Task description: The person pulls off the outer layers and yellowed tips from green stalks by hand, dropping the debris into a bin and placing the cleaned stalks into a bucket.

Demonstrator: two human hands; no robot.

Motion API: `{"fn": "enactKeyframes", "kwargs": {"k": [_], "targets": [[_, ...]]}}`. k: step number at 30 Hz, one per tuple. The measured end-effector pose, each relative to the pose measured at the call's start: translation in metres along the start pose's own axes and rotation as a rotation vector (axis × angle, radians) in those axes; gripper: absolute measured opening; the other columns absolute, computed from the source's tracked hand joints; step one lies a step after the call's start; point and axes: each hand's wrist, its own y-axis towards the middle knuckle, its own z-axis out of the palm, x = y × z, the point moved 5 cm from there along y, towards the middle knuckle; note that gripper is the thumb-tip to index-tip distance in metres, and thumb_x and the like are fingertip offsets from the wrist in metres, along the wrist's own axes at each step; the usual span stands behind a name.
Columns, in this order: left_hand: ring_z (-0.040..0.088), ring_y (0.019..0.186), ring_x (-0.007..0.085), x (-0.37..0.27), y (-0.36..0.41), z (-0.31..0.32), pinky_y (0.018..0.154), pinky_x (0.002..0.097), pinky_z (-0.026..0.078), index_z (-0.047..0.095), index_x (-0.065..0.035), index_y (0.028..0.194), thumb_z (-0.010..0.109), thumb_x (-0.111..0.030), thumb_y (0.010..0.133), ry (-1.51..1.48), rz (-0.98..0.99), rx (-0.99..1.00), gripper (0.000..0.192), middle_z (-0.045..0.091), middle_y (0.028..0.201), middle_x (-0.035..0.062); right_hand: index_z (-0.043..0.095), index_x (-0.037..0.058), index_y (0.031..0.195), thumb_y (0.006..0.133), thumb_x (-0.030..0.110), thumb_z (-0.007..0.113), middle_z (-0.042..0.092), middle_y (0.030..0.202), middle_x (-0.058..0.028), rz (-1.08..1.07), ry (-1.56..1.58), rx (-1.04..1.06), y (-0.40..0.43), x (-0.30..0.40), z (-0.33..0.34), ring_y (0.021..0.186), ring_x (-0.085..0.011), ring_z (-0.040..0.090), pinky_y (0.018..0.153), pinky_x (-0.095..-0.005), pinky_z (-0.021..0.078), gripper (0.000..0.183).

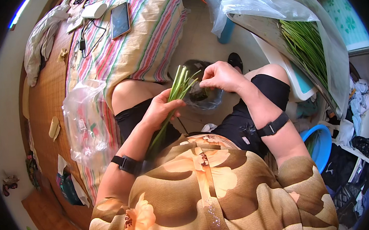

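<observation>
My left hand (164,107) is closed around a small bunch of long green chives (178,86). Their pale cut-looking ends point up and away from me, and the leaves trail down over my lap. Just right of those ends is my right hand (222,77), thumb and fingertips pinched together. Whether a small scrap sits between the fingertips is too hidden to tell. Below both hands, on the floor between my knees, a clear plastic bag (214,101) stands open with dark scraps inside.
At the right, more chives (305,49) lie on a board (255,25) under clear plastic sheeting (266,0). A blue basin (326,150) is beside my right arm. On my left, a striped cloth (153,30) bears a smartphone (120,20), a cable and an empty plastic bag (87,121).
</observation>
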Motion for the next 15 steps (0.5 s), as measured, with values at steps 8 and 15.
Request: {"fn": "enactKeyframes", "kwargs": {"k": [8, 15], "targets": [[0.056, 0.058, 0.0071, -0.002, 0.0, 0.005, 0.046, 0.0187, 0.044, 0.052, -0.0071, 0.118, 0.068, -0.01, 0.081, 0.098, -0.046, -0.056, 0.04, 0.063, 0.084, 0.0024, 0.067, 0.0025, 0.079, 0.075, 0.011, 0.07, 0.062, 0.072, -0.0008, -0.192, 0.096, -0.019, 0.006, 0.0, 0.006, 0.067, -0.0059, 0.054, 0.061, -0.0212, 0.0421, 0.01], [0.056, 0.058, 0.0051, -0.001, 0.002, 0.011, 0.046, 0.0183, 0.043, 0.053, -0.0066, 0.115, 0.069, -0.012, 0.081, 0.255, -0.049, 0.031, 0.039, 0.06, 0.077, -0.0024, 0.067, 0.0012, 0.083, 0.076, 0.006, 0.068, 0.059, 0.073, 0.0005, -0.374, 0.389, 0.031, 0.003, 0.017, 0.024, 0.071, -0.0066, 0.056, 0.064, -0.0213, 0.0453, 0.009]]}}
